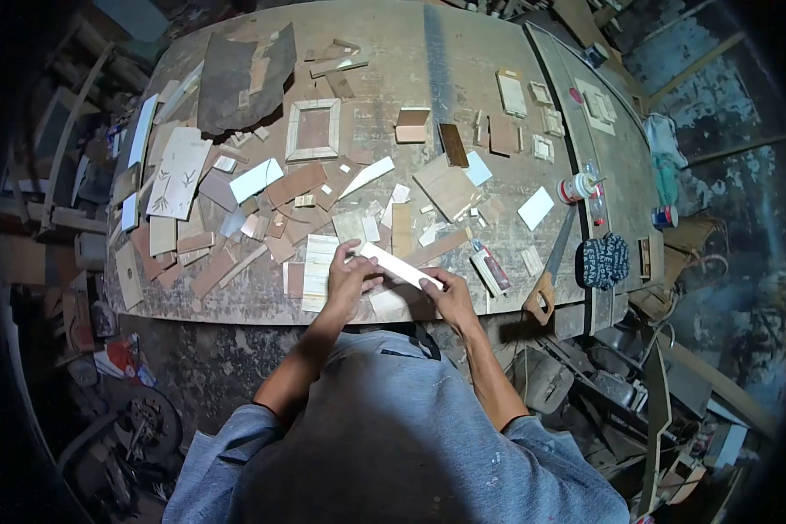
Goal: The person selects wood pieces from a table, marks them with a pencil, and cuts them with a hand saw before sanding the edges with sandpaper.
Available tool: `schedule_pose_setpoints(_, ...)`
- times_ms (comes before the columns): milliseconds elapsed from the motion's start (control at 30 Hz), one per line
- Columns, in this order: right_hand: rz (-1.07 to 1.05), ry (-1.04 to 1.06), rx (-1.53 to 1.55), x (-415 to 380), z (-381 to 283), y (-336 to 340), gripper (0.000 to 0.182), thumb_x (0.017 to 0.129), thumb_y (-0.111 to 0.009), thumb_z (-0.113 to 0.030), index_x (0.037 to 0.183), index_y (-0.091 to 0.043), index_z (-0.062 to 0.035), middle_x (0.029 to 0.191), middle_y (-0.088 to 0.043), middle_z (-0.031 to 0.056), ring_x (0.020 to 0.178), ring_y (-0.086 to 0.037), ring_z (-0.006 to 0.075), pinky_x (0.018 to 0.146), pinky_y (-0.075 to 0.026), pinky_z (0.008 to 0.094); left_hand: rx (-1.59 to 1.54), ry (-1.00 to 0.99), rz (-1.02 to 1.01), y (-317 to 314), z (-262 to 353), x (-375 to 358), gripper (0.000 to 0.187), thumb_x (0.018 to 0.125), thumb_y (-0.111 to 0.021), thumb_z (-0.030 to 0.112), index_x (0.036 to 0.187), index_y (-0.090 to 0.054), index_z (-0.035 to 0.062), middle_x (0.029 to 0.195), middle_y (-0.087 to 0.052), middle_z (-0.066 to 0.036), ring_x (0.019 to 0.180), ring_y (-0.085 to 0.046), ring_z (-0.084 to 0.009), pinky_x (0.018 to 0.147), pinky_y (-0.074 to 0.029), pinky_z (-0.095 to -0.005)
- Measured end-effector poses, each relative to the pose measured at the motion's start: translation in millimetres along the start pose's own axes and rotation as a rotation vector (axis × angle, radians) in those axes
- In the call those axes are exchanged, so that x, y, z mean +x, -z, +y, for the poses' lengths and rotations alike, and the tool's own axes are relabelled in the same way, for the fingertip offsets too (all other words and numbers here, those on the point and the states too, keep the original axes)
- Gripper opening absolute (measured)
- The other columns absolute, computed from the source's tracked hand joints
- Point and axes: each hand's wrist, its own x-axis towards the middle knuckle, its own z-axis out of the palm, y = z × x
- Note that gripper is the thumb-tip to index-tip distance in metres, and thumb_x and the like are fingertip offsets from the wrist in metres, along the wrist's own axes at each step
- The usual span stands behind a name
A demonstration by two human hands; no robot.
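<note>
A pale, narrow wood strip (399, 265) is held between my two hands, above the near edge of the workbench. At its left end, my left hand (349, 278) is closed on it, with the index finger raised along the side. My right hand (450, 295) pinches the other end between thumb and fingers. Under and beside my left hand lies a light board with streaked grain (320, 262). To the right of my right hand are a small box-like piece (491, 269) and a handsaw with a wooden handle (541, 299).
Wood offcuts (297, 185) crowd the left and middle of the workbench (384, 52). A square wooden frame (313, 129) lies farther back. On the right stand a white-and-red glue container (576, 188) and a dark lettered cloth bundle (603, 261). A motorcycle-like wheel (144, 419) is below left.
</note>
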Motion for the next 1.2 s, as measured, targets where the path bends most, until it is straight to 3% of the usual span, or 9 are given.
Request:
schedule_pose_setpoints(33,0.079,0.013,0.006,-1.0,-6.9,-4.1,0.025,0.093,-0.071,-0.01,0.116,-0.071,0.0008,0.095,-0.071,0.0052,0.086,-0.063,0.0126,0.078,-0.051,0.0275,0.023,0.023,-0.065,3.6,4.4,8.8,0.055,0.093,-0.069,0.005,0.14,-0.039,0.0056,0.104,-0.065,-0.013,0.091,-0.069,-0.0232,0.078,-0.059,-0.0389)
schedule_pose_setpoints(200,0.467,0.119,0.541,12.6,-49.4,-26.1,0.028,0.091,-0.074,-0.006,0.115,-0.066,0.003,0.088,-0.067,0.002,0.073,-0.059,0.0083,0.064,-0.046,0.0224,-0.205,0.126,-0.151,-18.6,6.5,45.5,0.049,0.095,-0.068,0.004,0.136,-0.043,0.0058,0.106,-0.065,-0.015,0.098,-0.068,-0.0245,0.08,-0.059,-0.0384)
schedule_pose_setpoints(267,0.498,0.195,0.521,25.9,-59.7,-21.0,0.021,0.092,-0.075,-0.009,0.107,-0.066,0.0025,0.089,-0.069,0.0063,0.075,-0.064,0.0121,0.07,-0.052,0.0246,-0.253,0.117,-0.212,-45.1,17.8,53.2,0.048,0.095,-0.068,0.005,0.136,-0.043,0.0055,0.108,-0.065,-0.016,0.1,-0.068,-0.0251,0.082,-0.059,-0.0386)
schedule_pose_setpoints(433,0.562,0.289,0.54,77.9,-80.4,19.1,0.017,0.096,-0.07,-0.011,0.102,-0.069,0.0044,0.086,-0.071,0.0074,0.075,-0.064,0.0107,0.068,-0.05,0.0255,-0.219,0.054,-0.215,-94.0,31.6,74.2,0.05,0.094,-0.068,0.008,0.138,-0.045,0.0032,0.117,-0.066,-0.016,0.104,-0.068,-0.0233,0.084,-0.059,-0.0384)
schedule_pose_setpoints(600,0.54,0.272,0.191,156.8,-106.1,72.1,0.027,0.098,-0.069,-0.02,0.1,-0.068,0.0069,0.087,-0.073,0.0131,0.077,-0.07,0.0166,0.073,-0.055,0.0289,0.043,0.0,-0.117,-106.2,37.3,115.6,0.046,0.094,-0.066,0.009,0.137,-0.053,0.0012,0.127,-0.066,-0.016,0.103,-0.068,-0.0218,0.083,-0.058,-0.0365)
schedule_pose_setpoints(700,0.496,0.314,0.049,213.2,-115.6,88.0,0.03,0.099,-0.066,-0.022,0.095,-0.07,0.0072,0.082,-0.073,0.0118,0.073,-0.068,0.0153,0.07,-0.054,0.0293,0.096,-0.035,0.029,-102.2,33.3,149.0,0.036,0.093,-0.066,0.009,0.128,-0.061,0.0008,0.114,-0.07,-0.01,0.097,-0.068,-0.0176,0.079,-0.056,-0.0317)
schedule_pose_setpoints(767,0.484,0.394,-0.003,246.0,-118.7,88.6,0.032,0.098,-0.066,-0.022,0.086,-0.071,0.0066,0.073,-0.071,0.0088,0.065,-0.065,0.0131,0.065,-0.051,0.029,0.087,-0.083,0.106,-95.0,29.2,164.4,0.029,0.094,-0.07,0.012,0.121,-0.065,0.0017,0.102,-0.07,-0.006,0.088,-0.068,-0.0162,0.072,-0.057,-0.0306)
schedule_pose_setpoints(867,0.454,0.394,-0.149,277.0,-128.8,83.6,0.034,0.097,-0.066,-0.024,0.082,-0.071,0.0058,0.071,-0.071,0.0077,0.064,-0.063,0.0128,0.062,-0.049,0.0298,0.149,-0.098,0.184,-82.5,24.9,175.7,0.031,0.092,-0.065,0.007,0.122,-0.065,0.0018,0.107,-0.071,-0.007,0.089,-0.069,-0.0149,0.071,-0.055,-0.0261)
schedule_pose_setpoints(1200,0.465,0.483,-0.379,337.3,-121.1,65.7,0.033,0.094,-0.068,-0.023,0.081,-0.066,0.0079,0.065,-0.064,0.0166,0.059,-0.053,0.0181,0.058,-0.045,0.0377,0.268,-0.248,0.28,-15.2,-9.4,192.6,0.022,0.096,-0.067,0.011,0.117,-0.068,0.0042,0.104,-0.073,-0.005,0.085,-0.07,-0.014,0.066,-0.054,-0.0256)
